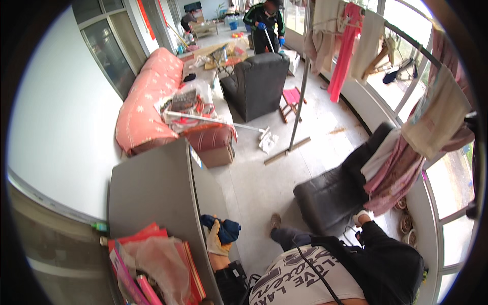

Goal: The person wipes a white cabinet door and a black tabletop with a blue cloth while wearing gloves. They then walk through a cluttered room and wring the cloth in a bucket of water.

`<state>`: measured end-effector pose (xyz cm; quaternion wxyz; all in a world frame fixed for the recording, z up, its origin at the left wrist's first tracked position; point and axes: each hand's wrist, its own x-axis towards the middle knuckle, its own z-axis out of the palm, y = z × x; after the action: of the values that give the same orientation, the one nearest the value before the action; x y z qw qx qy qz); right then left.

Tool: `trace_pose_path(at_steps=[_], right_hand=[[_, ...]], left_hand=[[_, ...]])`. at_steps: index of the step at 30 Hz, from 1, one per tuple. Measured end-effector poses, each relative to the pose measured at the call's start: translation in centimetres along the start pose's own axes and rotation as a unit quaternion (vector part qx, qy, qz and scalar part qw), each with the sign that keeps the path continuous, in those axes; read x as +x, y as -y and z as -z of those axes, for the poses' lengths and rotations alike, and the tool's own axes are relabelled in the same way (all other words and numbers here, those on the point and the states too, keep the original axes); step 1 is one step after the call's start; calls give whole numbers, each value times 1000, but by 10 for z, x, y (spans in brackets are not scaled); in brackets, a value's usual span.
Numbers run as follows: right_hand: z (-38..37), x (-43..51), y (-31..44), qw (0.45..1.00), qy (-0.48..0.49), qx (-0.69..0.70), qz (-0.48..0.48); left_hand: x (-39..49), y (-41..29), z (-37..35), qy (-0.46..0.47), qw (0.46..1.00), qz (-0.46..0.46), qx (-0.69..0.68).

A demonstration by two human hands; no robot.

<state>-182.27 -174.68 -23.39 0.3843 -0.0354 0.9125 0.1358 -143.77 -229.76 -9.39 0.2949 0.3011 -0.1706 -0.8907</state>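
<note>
My left hand (218, 241), in a pale work glove with yellow-orange parts, grips a bunched dark blue cloth (228, 230). The cloth is at the front of a tall grey appliance, likely a refrigerator (148, 190); whether it touches that face is hard to tell. On the appliance's top lie red folders (192, 267), a crumpled translucent plastic bag (164, 255) and a pink cylindrical item (148, 289). My right hand (363, 218), also gloved, is out to the side near a black leather armchair (331, 194) and below hanging pink cloth (392, 175). Its fingers are too small to make out.
Ahead stand a metal pole on a wooden foot (288, 151), a flat mop (263, 131), a red folding stool (292, 100) and another black armchair (263, 85). A covered sofa (152, 87) lines the left wall. Behind the far chair, a person (265, 23) in blue gloves holds a stick.
</note>
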Motion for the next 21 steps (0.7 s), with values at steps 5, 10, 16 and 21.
trace_pose_path(at_steps=[5,10,16,21], right_hand=[[80,13,66,999,-44,-3,28],[150,45,107,988,-47,148,-3],[159,80,140,944,7,327,-43],[148,74,157,937,70,326,-103]], left_hand=[[105,-19,-50,-7,1000,-2,-3],[198,-38,-106,22,1000,1,-9],[288,-67,-164,14,999,-21,43],[386,-97,-177,64,996,37,41]])
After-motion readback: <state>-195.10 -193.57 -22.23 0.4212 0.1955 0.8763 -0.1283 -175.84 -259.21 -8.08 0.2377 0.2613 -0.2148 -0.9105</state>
